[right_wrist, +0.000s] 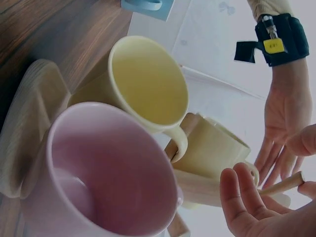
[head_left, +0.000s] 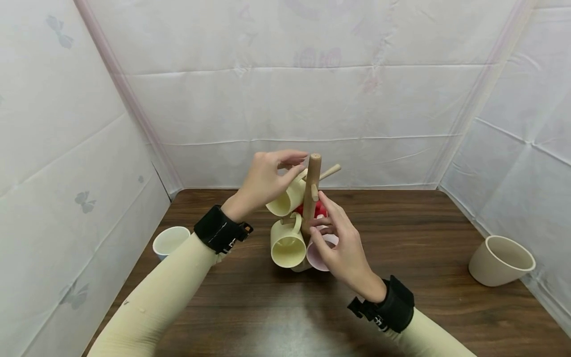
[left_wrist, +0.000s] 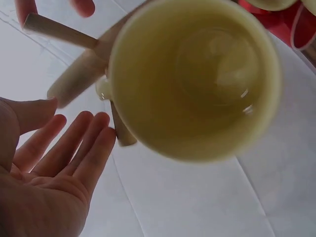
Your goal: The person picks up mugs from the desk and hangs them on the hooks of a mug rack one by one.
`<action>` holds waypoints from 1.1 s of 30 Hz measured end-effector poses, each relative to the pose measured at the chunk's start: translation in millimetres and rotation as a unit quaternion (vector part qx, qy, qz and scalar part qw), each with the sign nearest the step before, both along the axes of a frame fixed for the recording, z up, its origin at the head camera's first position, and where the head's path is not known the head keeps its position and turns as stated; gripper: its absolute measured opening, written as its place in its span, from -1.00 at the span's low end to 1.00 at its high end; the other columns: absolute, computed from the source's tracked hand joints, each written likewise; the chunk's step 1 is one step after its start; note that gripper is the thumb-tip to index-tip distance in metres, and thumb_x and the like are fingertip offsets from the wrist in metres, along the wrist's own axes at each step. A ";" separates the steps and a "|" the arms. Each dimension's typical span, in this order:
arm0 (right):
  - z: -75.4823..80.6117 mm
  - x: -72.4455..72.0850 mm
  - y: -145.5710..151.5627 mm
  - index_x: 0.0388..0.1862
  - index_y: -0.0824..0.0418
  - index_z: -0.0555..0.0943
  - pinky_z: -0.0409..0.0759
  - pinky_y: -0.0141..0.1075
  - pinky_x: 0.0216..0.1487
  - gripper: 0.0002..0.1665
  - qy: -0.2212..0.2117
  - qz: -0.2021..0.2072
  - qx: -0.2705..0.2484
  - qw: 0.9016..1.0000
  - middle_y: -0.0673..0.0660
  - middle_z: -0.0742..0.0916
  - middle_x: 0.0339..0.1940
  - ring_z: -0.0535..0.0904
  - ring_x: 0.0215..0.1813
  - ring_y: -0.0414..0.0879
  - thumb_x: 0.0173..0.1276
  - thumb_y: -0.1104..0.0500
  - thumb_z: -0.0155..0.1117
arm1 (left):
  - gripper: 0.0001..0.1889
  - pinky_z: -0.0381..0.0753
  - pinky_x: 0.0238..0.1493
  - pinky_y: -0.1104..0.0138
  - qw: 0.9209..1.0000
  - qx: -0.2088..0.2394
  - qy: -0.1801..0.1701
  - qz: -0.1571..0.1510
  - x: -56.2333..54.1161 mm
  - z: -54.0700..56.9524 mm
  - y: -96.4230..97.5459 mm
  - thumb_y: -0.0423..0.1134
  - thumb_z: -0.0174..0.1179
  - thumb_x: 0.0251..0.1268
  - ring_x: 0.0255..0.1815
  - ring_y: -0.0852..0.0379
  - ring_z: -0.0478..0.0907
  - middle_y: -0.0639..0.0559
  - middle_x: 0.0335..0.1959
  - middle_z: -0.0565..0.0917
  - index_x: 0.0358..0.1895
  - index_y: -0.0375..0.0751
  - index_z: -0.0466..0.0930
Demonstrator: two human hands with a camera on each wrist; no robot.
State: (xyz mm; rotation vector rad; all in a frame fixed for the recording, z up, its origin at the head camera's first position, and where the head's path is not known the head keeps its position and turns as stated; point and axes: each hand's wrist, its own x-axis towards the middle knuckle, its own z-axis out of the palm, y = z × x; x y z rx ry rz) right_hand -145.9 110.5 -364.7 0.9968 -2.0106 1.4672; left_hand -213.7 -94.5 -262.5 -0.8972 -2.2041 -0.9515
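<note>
A wooden mug tree (head_left: 314,171) stands on the table. Hung on its left side are an upper yellow mug (left_wrist: 197,84) and a lower yellow mug (right_wrist: 148,81). A pink mug (right_wrist: 113,173) hangs low at the front right, and a red mug (head_left: 320,210) shows partly behind the post. My left hand (head_left: 272,176) is beside the upper yellow mug, its thumb and fingers apart and nothing gripped. My right hand (head_left: 345,243) is at the tree's right, fingers spread, one fingertip right at the end of a bare front peg (head_left: 314,192).
A pale cup (head_left: 171,241) stands at the table's left, partly overlapped by my left forearm. Far right is a beige cup (head_left: 500,261) near the side sheet. Another bare peg (head_left: 331,171) sticks out at the back right of the tree. White sheets (head_left: 290,109) enclose the dark wooden table (head_left: 401,238).
</note>
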 end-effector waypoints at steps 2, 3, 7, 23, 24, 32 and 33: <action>-1.7 -1.1 0.8 0.62 0.22 0.25 0.74 -0.23 -0.10 -0.12 -0.003 -0.002 0.006 1.000 0.27 0.52 0.39 0.72 -0.02 0.16 0.37 0.48 0.30 | -0.74 0.72 -0.06 0.22 0.999 -0.015 0.026 0.013 2.1 -2.1 -6.6 -0.37 0.36 0.36 -0.12 0.05 0.78 -0.11 -0.09 0.81 0.07 -0.29 0.75; -2.3 -1.4 1.2 0.62 0.21 0.25 0.74 -0.24 -0.09 -0.12 -0.004 -0.002 0.009 1.000 0.25 0.51 0.40 0.72 -0.02 0.16 0.38 0.47 0.30 | -0.74 0.71 -0.05 0.21 0.999 -0.022 0.036 0.020 3.7 -3.0 -10.2 -0.36 0.36 0.36 -0.11 0.04 0.77 -0.10 -0.09 0.81 0.07 -0.29 0.75; -4.4 -2.7 2.3 0.62 0.18 0.25 0.74 -0.26 -0.08 -0.12 0.001 -0.004 0.014 1.000 0.17 0.49 0.44 0.72 -0.01 0.16 0.37 0.45 0.31 | -0.72 0.68 0.07 0.14 0.997 -0.030 0.065 0.039 11.3 -6.0 -27.8 -0.36 0.39 0.33 -0.03 -0.02 0.74 -0.11 -0.05 0.80 0.08 -0.31 0.74; -15.1 -9.5 18.0 0.53 0.22 0.38 0.75 -0.21 -0.14 -0.20 0.050 -0.040 0.019 0.998 0.25 0.50 0.45 0.74 -0.03 0.11 0.33 0.45 0.35 | -0.62 0.61 0.13 -0.09 0.975 -0.124 -0.072 0.170 39.8 -36.4 -114.8 -0.17 0.32 0.43 0.14 -0.19 0.66 -0.20 0.11 0.73 0.23 -0.23 0.65; -15.2 -10.2 18.6 0.52 0.25 0.39 0.75 -0.21 -0.16 -0.20 0.057 -0.042 0.017 0.997 0.24 0.50 0.44 0.75 -0.04 0.12 0.31 0.47 0.36 | -0.60 0.59 0.15 -0.10 0.971 -0.135 -0.087 0.175 41.8 -38.2 -119.5 -0.15 0.32 0.44 0.16 -0.20 0.64 -0.20 0.14 0.71 0.24 -0.23 0.64; -17.8 -12.8 24.2 0.51 0.30 0.39 0.72 -0.33 -0.15 -0.19 0.071 -0.042 0.011 0.997 0.29 0.51 0.42 0.76 -0.06 0.14 0.27 0.51 0.36 | -0.47 0.50 0.23 -0.19 0.944 -0.209 -0.168 0.191 55.2 -50.6 -151.6 -0.09 0.34 0.42 0.25 -0.33 0.55 -0.32 0.23 0.62 0.34 -0.29 0.54; -18.1 -12.8 24.6 0.52 0.28 0.39 0.72 -0.34 -0.14 -0.18 0.068 -0.043 0.014 0.997 0.28 0.50 0.43 0.76 -0.05 0.12 0.28 0.50 0.36 | -0.45 0.50 0.22 -0.21 0.939 -0.218 -0.179 0.194 57.2 -52.2 -154.8 -0.07 0.34 0.41 0.26 -0.35 0.53 -0.36 0.25 0.60 0.35 -0.28 0.53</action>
